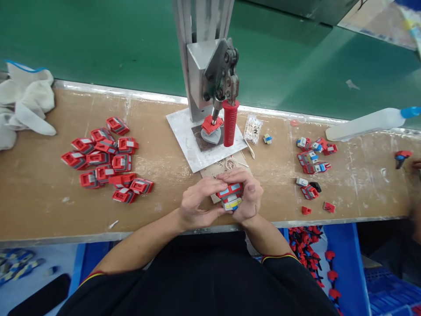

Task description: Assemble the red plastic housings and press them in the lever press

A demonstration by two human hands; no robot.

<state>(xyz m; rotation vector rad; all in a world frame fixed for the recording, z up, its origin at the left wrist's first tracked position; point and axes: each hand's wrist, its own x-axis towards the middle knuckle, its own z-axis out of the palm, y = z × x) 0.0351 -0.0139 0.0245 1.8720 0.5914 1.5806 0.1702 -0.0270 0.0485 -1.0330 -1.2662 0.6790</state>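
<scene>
Red toy part (230, 196) lying crosswise, both hands' fingers (210, 184) gripping

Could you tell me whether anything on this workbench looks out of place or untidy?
Mostly small things: one lone red-and-blue toy part lies far right, apart from the mixed pile, and white smears mark the brown bench top. Both hands, left and right, hold a red, grey and yellow toy piece normally.

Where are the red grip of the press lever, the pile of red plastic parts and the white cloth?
red ribbed grip of the press lever (230, 123), head view, middle of the grip.
pile of red plastic parts (105, 159), head view, centre of the pile.
crumpled white cloth (24, 103), head view, middle fold.
</scene>
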